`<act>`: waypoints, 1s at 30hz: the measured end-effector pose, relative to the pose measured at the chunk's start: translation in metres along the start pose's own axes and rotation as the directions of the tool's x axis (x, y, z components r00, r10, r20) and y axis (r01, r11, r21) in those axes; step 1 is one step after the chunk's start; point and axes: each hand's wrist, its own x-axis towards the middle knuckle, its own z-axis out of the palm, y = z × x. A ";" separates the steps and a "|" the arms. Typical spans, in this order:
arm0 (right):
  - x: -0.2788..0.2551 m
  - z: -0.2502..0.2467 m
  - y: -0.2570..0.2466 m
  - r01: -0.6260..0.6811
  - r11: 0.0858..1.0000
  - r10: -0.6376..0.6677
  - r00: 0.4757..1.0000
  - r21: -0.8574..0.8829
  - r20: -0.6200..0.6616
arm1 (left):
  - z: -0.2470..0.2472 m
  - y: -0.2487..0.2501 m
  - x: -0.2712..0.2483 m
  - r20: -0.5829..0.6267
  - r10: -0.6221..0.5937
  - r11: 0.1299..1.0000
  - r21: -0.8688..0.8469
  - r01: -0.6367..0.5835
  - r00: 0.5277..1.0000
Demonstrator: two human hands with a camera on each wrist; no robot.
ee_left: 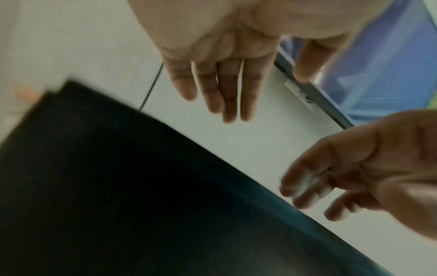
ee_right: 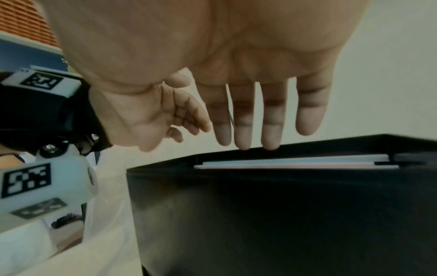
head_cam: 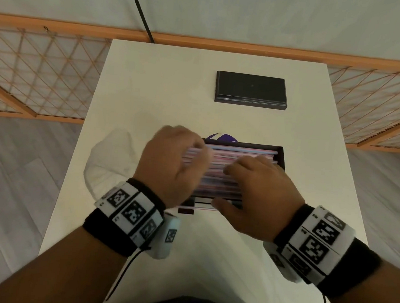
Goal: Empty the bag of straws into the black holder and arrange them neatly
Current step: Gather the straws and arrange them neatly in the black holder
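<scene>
Two hands work at the black holder [head_cam: 281,158] on the white table [head_cam: 151,86] in the head view. The straws [head_cam: 218,177] lie flat in it, long axes running left to right. The left hand [head_cam: 172,166] covers their left ends, the right hand [head_cam: 259,197] lies on them, and the plastic bag [head_cam: 111,160] sits just left. The blurred left wrist view shows the left hand's fingers [ee_left: 227,89] straight, relaxed, holding nothing. Only the right wrist view shows the right hand's straight fingertips [ee_right: 269,142] touching the holder's rim above a few level straws [ee_right: 295,163].
</scene>
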 end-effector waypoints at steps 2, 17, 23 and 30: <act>0.010 0.007 0.001 -0.025 0.999 0.027 0.997 -0.030 0.074 | 0.007 -0.013 0.000 -0.073 -0.117 0.990 -0.086 0.111 0.990; 0.024 0.028 -0.006 -0.006 0.995 0.033 0.963 -0.099 0.269 | 0.032 -0.028 0.002 0.183 -0.238 0.969 0.117 0.219 0.954; -0.028 0.035 -0.010 0.255 0.967 -0.253 0.944 -0.020 -0.213 | 0.034 -0.032 0.000 0.153 -0.232 0.973 0.031 0.230 0.961; -0.007 0.101 -0.002 0.067 0.963 -0.022 0.985 -0.261 0.172 | 0.035 -0.032 -0.001 0.138 -0.243 0.970 0.004 0.245 0.960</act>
